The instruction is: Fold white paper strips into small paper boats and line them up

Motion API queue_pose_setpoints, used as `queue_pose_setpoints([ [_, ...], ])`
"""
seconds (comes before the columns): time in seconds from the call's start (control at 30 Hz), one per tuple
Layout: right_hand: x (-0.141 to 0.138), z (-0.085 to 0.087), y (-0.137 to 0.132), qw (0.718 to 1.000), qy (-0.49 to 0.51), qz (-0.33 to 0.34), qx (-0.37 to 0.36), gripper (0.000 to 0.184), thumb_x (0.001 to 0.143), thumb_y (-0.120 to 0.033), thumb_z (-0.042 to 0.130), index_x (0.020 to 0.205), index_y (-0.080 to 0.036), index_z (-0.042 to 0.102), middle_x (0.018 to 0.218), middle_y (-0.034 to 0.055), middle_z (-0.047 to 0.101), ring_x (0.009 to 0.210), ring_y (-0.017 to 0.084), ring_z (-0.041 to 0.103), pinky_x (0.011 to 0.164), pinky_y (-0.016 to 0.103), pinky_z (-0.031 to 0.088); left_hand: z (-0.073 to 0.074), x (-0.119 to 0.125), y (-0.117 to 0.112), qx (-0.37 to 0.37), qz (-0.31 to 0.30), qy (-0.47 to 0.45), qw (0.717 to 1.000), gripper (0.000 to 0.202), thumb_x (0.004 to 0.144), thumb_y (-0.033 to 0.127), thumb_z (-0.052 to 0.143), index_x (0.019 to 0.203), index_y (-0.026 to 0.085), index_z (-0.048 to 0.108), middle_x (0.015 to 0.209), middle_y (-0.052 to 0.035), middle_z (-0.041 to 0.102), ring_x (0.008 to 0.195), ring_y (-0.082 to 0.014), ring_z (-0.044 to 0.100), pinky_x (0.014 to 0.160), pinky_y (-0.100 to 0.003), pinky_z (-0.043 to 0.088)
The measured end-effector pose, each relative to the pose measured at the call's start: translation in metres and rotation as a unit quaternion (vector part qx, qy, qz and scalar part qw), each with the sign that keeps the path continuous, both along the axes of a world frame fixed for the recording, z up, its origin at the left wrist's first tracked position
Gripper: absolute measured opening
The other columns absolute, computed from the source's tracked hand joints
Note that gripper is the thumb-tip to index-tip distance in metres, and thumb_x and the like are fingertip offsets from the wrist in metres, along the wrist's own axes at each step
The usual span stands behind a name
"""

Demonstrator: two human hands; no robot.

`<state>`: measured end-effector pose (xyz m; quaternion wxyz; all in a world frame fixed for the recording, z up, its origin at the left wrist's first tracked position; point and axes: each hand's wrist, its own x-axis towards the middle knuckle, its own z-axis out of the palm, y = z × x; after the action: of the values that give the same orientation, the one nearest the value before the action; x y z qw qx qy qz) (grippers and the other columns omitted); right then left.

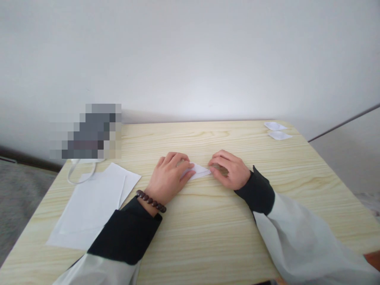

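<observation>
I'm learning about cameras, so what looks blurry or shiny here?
Head view: big square blocks hide something at the back left; head view: a soft bright patch on the wall; head view: the folded paper at the left hand looks pale, fine details hard to see.

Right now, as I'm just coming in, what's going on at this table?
A person is handling a small folded white paper with both bare hands. The left hand holds one end between thumb and fingers; the right hand is at the pointed tip, though whether it grips there is unclear. Loose white sheets lie on the table to the left, overlapping, and two folded white pieces sit near the far right corner.
</observation>
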<state>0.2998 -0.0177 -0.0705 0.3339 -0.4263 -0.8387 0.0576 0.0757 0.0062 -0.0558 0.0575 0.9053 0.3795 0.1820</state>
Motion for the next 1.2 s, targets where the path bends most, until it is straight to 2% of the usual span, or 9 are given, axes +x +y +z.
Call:
queue_pose_setpoints([
  [0.1, -0.006, -0.002, 0.002, 0.999, -0.024, -0.033, -0.031, 0.018, 0.086, -0.030, 0.055, 0.095, -0.018, 0.064, 0.092, 0.0080, 0.061, 0.086, 0.019, 0.059, 0.079, 0.034, 0.050, -0.001, 0.002, 0.001, -0.018, 0.016, -0.012, 1.000, 0.024, 0.088, 0.032, 0.053, 0.105, 0.019, 0.064, 0.106, -0.0074, 0.062, 0.102, -0.0233, 0.051, 0.087, -0.039, 0.044],
  [0.23, -0.008, -0.004, 0.006, 0.998, 0.000, -0.033, -0.047, 0.018, 0.087, -0.030, 0.055, 0.092, -0.019, 0.067, 0.092, 0.0067, 0.060, 0.086, 0.017, 0.060, 0.081, 0.032, 0.050, -0.004, 0.004, 0.003, -0.030, 0.033, -0.022, 0.999, 0.032, 0.086, 0.033, 0.055, 0.115, 0.019, 0.061, 0.107, -0.0091, 0.059, 0.100, -0.0248, 0.050, 0.087, -0.042, 0.044],
  [0.37, -0.010, -0.004, 0.007, 0.998, 0.007, -0.041, -0.056, 0.017, 0.087, -0.030, 0.055, 0.093, -0.020, 0.067, 0.094, 0.0062, 0.061, 0.085, 0.017, 0.060, 0.080, 0.032, 0.049, -0.006, 0.004, 0.006, -0.085, 0.049, -0.079, 0.992, 0.022, 0.084, 0.032, 0.058, 0.101, 0.021, 0.064, 0.101, -0.0056, 0.062, 0.097, -0.0231, 0.052, 0.087, -0.041, 0.042],
  [0.47, -0.015, -0.003, 0.006, 0.998, 0.016, -0.034, -0.057, 0.016, 0.088, -0.030, 0.054, 0.089, -0.018, 0.066, 0.090, 0.0061, 0.062, 0.081, 0.016, 0.059, 0.075, 0.030, 0.048, -0.002, 0.005, 0.007, -0.141, 0.063, -0.118, 0.981, 0.017, 0.082, 0.032, 0.059, 0.092, 0.020, 0.064, 0.092, -0.0030, 0.067, 0.091, -0.0209, 0.056, 0.083, -0.038, 0.043],
  [0.63, -0.023, 0.000, 0.006, 0.994, 0.079, -0.008, -0.076, 0.011, 0.087, -0.024, 0.052, 0.081, -0.018, 0.059, 0.080, 0.0039, 0.060, 0.072, 0.014, 0.055, 0.066, 0.025, 0.046, 0.007, 0.007, 0.005, -0.225, 0.089, -0.181, 0.953, 0.021, 0.082, 0.035, 0.055, 0.091, 0.019, 0.066, 0.085, -0.0017, 0.070, 0.078, -0.0164, 0.062, 0.072, -0.029, 0.046],
  [0.77, -0.025, 0.002, 0.004, 0.992, 0.093, -0.003, -0.081, 0.010, 0.086, -0.020, 0.052, 0.079, -0.018, 0.058, 0.076, 0.0027, 0.059, 0.067, 0.012, 0.053, 0.062, 0.024, 0.044, 0.010, 0.008, 0.005, -0.261, 0.071, -0.214, 0.939, 0.024, 0.083, 0.036, 0.053, 0.083, 0.017, 0.068, 0.078, -0.0020, 0.071, 0.070, -0.0150, 0.063, 0.064, -0.025, 0.045],
  [1.03, -0.024, 0.005, 0.005, 0.994, 0.059, 0.016, -0.088, 0.014, 0.086, -0.018, 0.048, 0.078, -0.017, 0.060, 0.071, 0.0030, 0.061, 0.063, 0.012, 0.053, 0.061, 0.024, 0.041, 0.013, 0.009, 0.005, -0.210, 0.070, -0.153, 0.963, 0.029, 0.087, 0.032, 0.045, 0.074, 0.016, 0.066, 0.058, 0.0013, 0.061, 0.052, -0.0111, 0.049, 0.054, -0.024, 0.036],
  [1.2, -0.014, 0.005, 0.008, 0.993, 0.044, 0.052, -0.093, 0.014, 0.085, -0.017, 0.048, 0.080, -0.016, 0.061, 0.071, 0.0039, 0.063, 0.064, 0.013, 0.057, 0.062, 0.024, 0.043, 0.013, 0.009, 0.004, -0.195, 0.088, -0.145, 0.966, 0.029, 0.087, 0.034, 0.046, 0.074, 0.016, 0.066, 0.060, 0.0009, 0.062, 0.054, -0.0117, 0.050, 0.056, -0.025, 0.036],
])
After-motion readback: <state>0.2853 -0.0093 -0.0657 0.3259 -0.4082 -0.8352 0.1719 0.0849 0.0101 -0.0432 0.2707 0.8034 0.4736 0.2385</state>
